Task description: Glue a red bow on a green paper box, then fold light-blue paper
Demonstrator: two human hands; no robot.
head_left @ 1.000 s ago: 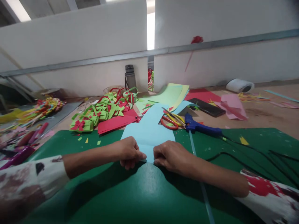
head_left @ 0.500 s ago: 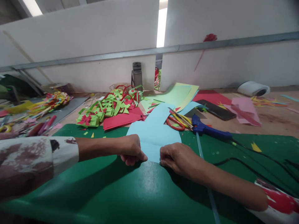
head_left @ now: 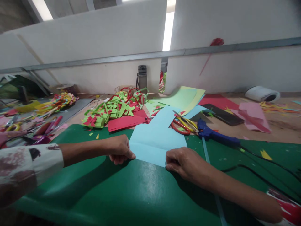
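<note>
A light blue sheet of paper [head_left: 155, 139] lies folded on the green cutting mat [head_left: 131, 194], its near edge a crease. My left hand [head_left: 118, 150] is closed, its fingertips pressing the crease at the sheet's left corner. My right hand [head_left: 183, 161] is closed too, with fingers pressed on the crease at the right corner. Both forearms rest over the mat, in patterned white sleeves.
Beyond the sheet lie red-and-yellow scissors [head_left: 182, 124], a blue glue gun [head_left: 215, 135] with its black cord, a black phone [head_left: 222, 114], and piles of green and red paper cuttings [head_left: 115, 108]. A bottle [head_left: 142, 77] stands by the white partition. Pens and scraps clutter the left [head_left: 35, 125].
My hands have slid apart along the crease, the left going left and the right going right. The camera view has shifted slightly.
</note>
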